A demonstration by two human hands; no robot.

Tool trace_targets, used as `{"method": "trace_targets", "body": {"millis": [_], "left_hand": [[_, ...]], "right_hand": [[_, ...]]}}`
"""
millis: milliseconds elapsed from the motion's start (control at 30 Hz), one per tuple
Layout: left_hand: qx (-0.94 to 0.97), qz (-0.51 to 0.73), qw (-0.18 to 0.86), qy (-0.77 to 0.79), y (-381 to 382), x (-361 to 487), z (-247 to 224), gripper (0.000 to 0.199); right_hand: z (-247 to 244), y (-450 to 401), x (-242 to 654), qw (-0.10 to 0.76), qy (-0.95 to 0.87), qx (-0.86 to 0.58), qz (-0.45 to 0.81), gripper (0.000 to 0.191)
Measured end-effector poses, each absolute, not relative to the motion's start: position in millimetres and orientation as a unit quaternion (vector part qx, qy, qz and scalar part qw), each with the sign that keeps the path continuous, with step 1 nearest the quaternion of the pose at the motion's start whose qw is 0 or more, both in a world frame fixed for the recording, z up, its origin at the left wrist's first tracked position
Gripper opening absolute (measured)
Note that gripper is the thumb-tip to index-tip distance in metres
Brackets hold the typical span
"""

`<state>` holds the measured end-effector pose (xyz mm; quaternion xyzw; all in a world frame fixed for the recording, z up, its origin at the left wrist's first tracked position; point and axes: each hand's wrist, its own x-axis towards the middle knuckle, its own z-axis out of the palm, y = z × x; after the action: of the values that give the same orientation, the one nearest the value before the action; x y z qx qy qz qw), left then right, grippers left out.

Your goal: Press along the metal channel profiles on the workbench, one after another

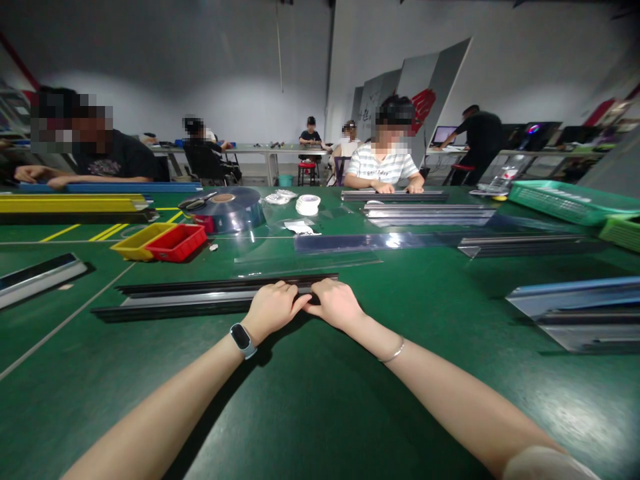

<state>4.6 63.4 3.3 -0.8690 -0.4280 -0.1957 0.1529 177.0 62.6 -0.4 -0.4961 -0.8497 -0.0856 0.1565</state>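
Note:
A long black channel-shaped profile [190, 308] lies lengthwise on the green table, with a pale strip along its inside. My left hand [274, 308] grips it near its right end, fingers over the far wall and thumb on the near side. Right beside it, my right hand [336, 303] is closed over the profile's right end. The two thumbs nearly meet at the near wall. Most of the right end is hidden under my hands. Beyond the profile, a thin clear plastic strip [310, 263] lies flat on the table.
A yellow bin [143, 241], a red bin [177, 243], a big clear film roll [230, 212] and scissors [200, 201] stand at the back left. A white tape roll [308, 205] is behind. More profiles [580, 313] lie to the right, near a green basket [560, 202]. Co-workers sit opposite.

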Motion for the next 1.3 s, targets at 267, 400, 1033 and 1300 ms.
{"method": "trace_targets", "body": {"millis": [267,400,1033,1300], "left_hand": [[-0.876,-0.186,0.152,-0.419,64.2,4.9,4.0,0.041],[-0.876,-0.186,0.15,-0.419,64.1,4.4,3.8,0.041],[-0.873,-0.196,0.143,-0.422,64.7,1.9,1.3,0.039],[-0.875,-0.198,0.135,-0.42,65.9,1.1,-0.5,0.037]], "right_hand": [[1.0,64.2,175.2,0.144,-0.846,-0.506,-0.083,0.031],[-1.0,64.4,175.8,0.157,-0.849,-0.496,-0.089,0.03],[-2.4,67.4,175.0,0.168,-0.857,-0.48,-0.086,0.028],[-3.5,66.8,175.6,0.167,-0.856,-0.481,-0.085,0.029]]}}
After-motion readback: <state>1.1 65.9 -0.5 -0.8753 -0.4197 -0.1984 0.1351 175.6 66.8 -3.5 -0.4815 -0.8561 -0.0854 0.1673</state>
